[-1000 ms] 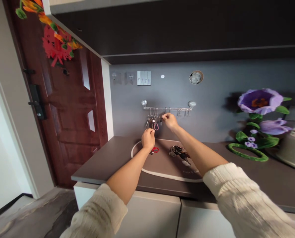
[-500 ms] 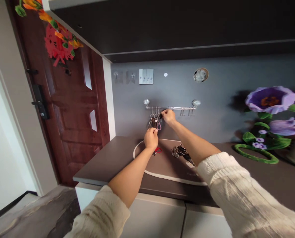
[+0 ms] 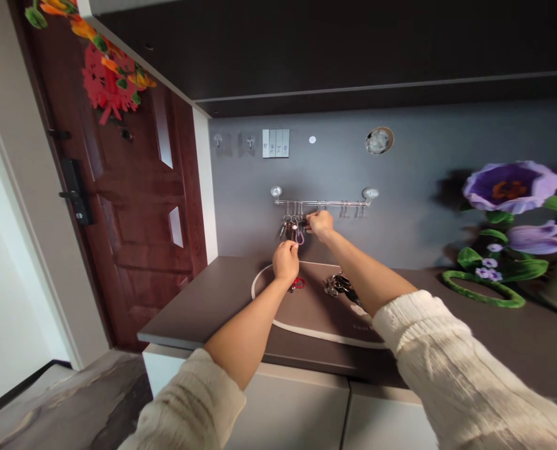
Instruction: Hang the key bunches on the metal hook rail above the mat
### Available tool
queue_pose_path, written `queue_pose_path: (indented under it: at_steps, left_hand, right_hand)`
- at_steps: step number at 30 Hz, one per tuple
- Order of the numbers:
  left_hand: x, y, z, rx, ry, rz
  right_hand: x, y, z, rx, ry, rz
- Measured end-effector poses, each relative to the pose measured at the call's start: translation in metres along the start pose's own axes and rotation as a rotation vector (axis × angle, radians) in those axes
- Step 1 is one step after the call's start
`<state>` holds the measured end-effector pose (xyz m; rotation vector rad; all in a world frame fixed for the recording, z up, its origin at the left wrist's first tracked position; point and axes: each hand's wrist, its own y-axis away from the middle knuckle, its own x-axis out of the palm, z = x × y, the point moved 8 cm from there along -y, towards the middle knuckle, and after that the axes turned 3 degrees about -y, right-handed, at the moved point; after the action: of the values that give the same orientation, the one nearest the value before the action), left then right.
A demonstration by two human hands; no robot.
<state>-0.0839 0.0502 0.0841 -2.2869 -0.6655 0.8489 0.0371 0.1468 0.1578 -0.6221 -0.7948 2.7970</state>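
A clear rail with hooks (image 3: 322,203) is fixed to the grey wall. From its left part hang several keys on rings (image 3: 287,229), with a pink loop (image 3: 300,238) among them. My right hand (image 3: 321,224) is closed in a pinch just right of this bunch, on a small dark key partly hidden by the fingers. Below the bunch, my left hand (image 3: 286,261) is closed, its fingertips close under the pink loop; what they hold is hidden. A red key ring (image 3: 298,284) lies behind the left wrist, and another bunch of keys (image 3: 338,285) lies beside my right forearm.
The keys below lie on a brown mat with a pale rim (image 3: 325,339) on the counter (image 3: 189,300). Overhead runs a dark shelf (image 3: 353,50). Purple flowers (image 3: 507,190) stand at right; a reddish door (image 3: 132,250) is at left. Bare hooks (image 3: 353,211) hang on the rail's right.
My right hand has dropped slightly beside the hanging keys, and its fingers have shifted a little. The left hand has stayed almost in place.
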Motion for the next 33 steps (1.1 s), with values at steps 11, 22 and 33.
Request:
queue_pose_path:
  at_steps: [11, 22, 33]
  left_hand:
    - [0.002, 0.001, -0.001, 0.017, -0.004, 0.008]
    - [0.008, 0.005, -0.008, 0.109, 0.030, 0.072]
    - [0.025, 0.020, -0.020, 0.275, 0.059, 0.243]
  right_hand:
    - [0.002, 0.021, -0.015, 0.310, -0.365, -0.013]
    - [-0.020, 0.035, -0.017, 0.204, -0.318, -0.006]
    - [-0.053, 0.073, -0.029, 0.014, -0.220, 0.071]
